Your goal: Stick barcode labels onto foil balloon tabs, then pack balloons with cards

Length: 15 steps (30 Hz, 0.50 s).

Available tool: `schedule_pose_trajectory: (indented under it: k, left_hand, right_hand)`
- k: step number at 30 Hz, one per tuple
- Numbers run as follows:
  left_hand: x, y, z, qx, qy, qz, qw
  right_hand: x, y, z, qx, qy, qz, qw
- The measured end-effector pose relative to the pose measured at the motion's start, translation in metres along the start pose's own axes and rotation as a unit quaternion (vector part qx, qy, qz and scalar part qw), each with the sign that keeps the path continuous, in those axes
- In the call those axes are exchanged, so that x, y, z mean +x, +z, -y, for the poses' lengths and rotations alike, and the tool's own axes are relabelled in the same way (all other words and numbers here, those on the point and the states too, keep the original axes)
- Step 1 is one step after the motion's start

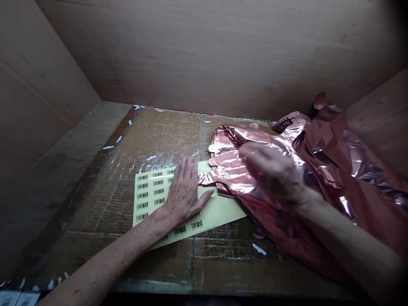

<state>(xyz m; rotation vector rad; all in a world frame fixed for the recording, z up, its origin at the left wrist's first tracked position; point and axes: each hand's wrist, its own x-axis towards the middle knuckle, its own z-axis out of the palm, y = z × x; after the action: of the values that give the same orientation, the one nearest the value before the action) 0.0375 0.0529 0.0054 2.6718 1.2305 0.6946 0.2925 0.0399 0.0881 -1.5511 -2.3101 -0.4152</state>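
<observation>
My left hand [185, 190] lies flat with its fingers stretched out on a pale yellow sheet of barcode stickers [219, 211]. Rows of small black barcodes show around that hand. A pile of shiny pink foil balloons [236, 174], folded flat with small tabs along the edges, overlaps the right end of the sheet. One narrow foil tail reaches close to my left fingers. Over the foil is my right hand [274, 170], smeared by motion; its fingers look curled, but whether they hold anything cannot be made out.
The work surface is brown cardboard [165, 131] under clear tape. Small white scraps [259, 249] are scattered on it. Wooden panels [207, 55] rise at the back and both sides. More crumpled pink foil spreads to the right side.
</observation>
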Motion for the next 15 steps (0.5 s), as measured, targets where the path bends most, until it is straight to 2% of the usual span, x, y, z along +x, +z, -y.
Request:
schedule_pose_trajectory:
  k: [2,4,7,11,15]
  left_hand:
    - [-0.028,0.005,-0.001,0.022,-0.037,0.032,0.999]
    - [-0.055,0.004,-0.008,0.030,-0.023,0.058,0.998]
    - [-0.083,-0.005,-0.028,0.024,0.028,0.079,0.996]
    - [-0.085,-0.010,-0.057,0.006,0.054,0.102,0.993]
    - [-0.066,-0.008,-0.067,-0.039,0.093,0.121,0.988]
  right_hand:
    - [-0.010,0.012,0.028,0.052,-0.063,0.037,0.996]
    - [-0.020,0.027,0.042,0.078,-0.047,0.057,0.994]
    - [-0.029,0.044,0.042,0.095,-0.033,0.075,0.992]
    - [-0.029,0.049,0.035,0.103,-0.037,0.075,0.991]
    - [-0.037,0.041,0.044,0.089,-0.018,0.018,0.996]
